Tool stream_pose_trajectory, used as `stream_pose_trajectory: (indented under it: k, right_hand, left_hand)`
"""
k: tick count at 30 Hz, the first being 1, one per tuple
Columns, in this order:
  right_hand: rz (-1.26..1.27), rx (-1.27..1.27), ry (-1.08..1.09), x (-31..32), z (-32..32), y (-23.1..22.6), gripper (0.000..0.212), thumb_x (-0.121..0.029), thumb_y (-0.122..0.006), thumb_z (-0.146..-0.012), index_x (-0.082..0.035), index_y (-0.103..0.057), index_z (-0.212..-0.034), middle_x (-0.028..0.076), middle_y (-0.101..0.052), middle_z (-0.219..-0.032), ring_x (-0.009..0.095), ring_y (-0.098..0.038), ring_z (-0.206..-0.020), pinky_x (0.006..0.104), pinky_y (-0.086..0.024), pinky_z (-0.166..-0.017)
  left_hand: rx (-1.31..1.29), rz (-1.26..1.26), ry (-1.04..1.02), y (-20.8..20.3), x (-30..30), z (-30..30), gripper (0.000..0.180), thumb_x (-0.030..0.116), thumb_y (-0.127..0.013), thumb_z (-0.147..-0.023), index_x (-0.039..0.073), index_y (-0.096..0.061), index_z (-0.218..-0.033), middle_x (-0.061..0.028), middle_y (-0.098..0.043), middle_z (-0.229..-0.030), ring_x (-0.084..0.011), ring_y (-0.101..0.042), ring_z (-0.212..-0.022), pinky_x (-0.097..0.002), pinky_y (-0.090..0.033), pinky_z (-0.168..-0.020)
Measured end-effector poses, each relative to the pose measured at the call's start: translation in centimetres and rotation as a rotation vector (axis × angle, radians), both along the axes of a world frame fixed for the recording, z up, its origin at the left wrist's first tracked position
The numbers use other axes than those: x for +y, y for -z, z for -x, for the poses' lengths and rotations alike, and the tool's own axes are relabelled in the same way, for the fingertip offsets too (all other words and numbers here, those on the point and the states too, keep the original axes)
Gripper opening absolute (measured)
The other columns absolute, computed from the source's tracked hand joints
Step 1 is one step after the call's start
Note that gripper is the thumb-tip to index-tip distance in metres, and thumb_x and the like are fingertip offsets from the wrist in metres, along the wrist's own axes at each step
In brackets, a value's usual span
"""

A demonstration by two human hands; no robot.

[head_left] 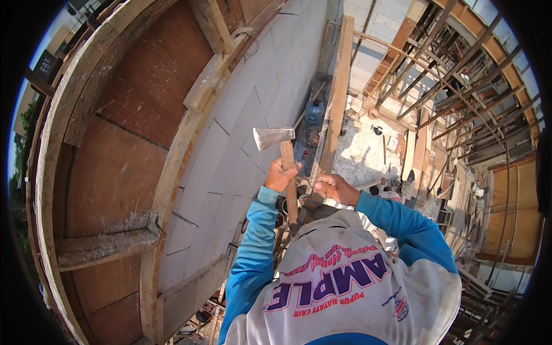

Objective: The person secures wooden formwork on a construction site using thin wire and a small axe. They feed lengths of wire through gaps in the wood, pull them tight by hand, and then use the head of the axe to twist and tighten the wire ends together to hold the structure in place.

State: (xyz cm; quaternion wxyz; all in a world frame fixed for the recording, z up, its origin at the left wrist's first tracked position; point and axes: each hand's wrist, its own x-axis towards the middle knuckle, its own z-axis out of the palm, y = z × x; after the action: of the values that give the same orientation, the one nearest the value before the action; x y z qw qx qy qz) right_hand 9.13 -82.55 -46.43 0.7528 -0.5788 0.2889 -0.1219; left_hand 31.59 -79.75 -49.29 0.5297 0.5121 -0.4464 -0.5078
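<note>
My left hand (pixel 280 175) is wrapped round the wooden handle of a hatchet (pixel 290 195). Its worn, pale metal head (pixel 273 138) sits above my fist, with the blade toward the left. To the right, my right hand (pixel 338 190) is closed, fingers curled and thumb tucked in, beside the lower end of a long wooden plank (pixel 338 86). Whatever its fingers may pinch is too small or hidden to make out. Blue sleeves cover both my forearms.
Wooden formwork panels (pixel 115 167) framed with timber stand on the left, beside a pale block wall (pixel 241 121). A blue water jug (pixel 314 112) stands below by the plank. Scaffold poles (pixel 460 103) crowd the right, over a lower floor (pixel 368 144) strewn with debris.
</note>
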Motion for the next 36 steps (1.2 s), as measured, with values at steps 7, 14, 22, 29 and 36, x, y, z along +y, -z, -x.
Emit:
stream_pose_trajectory:
  k: [7, 14, 22, 29, 36]
  right_hand:
    - [-0.008, -0.247, 0.577, 0.2, -5.1, -1.9, 0.029, -0.032, -0.055, -0.095, -0.004, -0.054, -0.087, 0.0, -0.046, -0.068, 0.009, -0.039, -0.055, 0.0241, -0.035, -0.051]
    - [1.282, 0.231, 0.448, -5.8, -4.0, -0.8, 0.019, -0.022, -0.06, -0.09, -0.003, -0.058, -0.086, 0.015, -0.057, -0.073, 0.034, -0.059, -0.073, 0.0419, -0.044, -0.061]
    - [0.848, 0.113, 0.006, -2.7, -0.4, -1.3, 0.027, -0.029, -0.058, -0.093, -0.003, -0.058, -0.086, 0.006, -0.052, -0.064, 0.021, -0.056, -0.063, 0.035, -0.043, -0.057]
    - [-0.008, -0.183, 0.51, -1.7, -4.8, -1.7, 0.033, -0.035, -0.053, -0.096, -0.004, -0.057, -0.086, -0.002, -0.044, -0.063, 0.005, -0.037, -0.055, 0.0216, -0.032, -0.05]
    - [0.517, -0.131, 0.706, -4.3, -7.3, -0.6, 0.031, -0.032, -0.054, -0.095, -0.003, -0.06, -0.083, 0.001, -0.05, -0.063, 0.01, -0.045, -0.056, 0.0273, -0.038, -0.051]
  left_hand:
    - [0.16, -0.06, -0.178, 2.1, 0.4, 4.2, 0.016, 0.017, -0.068, -0.084, 0.003, -0.065, -0.079, 0.0015, -0.061, -0.071, -0.0058, -0.052, -0.065, -0.0257, -0.043, -0.057]
    - [0.148, 0.02, -0.195, 1.0, 1.0, 4.5, 0.016, 0.015, -0.068, -0.083, 0.0, -0.065, -0.085, 0.0015, -0.061, -0.071, -0.0055, -0.053, -0.063, -0.0241, -0.045, -0.058]
    - [0.13, -0.049, -0.193, 0.7, 0.9, 1.7, 0.015, 0.016, -0.072, -0.082, 0.003, -0.064, -0.082, 0.0021, -0.061, -0.073, -0.0053, -0.052, -0.065, -0.0249, -0.044, -0.057]
    - [0.39, -0.081, -0.265, 1.1, 0.1, 4.7, 0.015, 0.017, -0.068, -0.083, 0.003, -0.064, -0.082, 0.0017, -0.059, -0.073, -0.0061, -0.051, -0.068, -0.025, -0.041, -0.062]
    - [0.344, -0.01, -0.295, -0.7, 0.7, 6.2, 0.011, 0.014, -0.066, -0.082, 0.003, -0.062, -0.08, 0.0024, -0.057, -0.074, -0.0057, -0.049, -0.066, -0.0241, -0.04, -0.058]
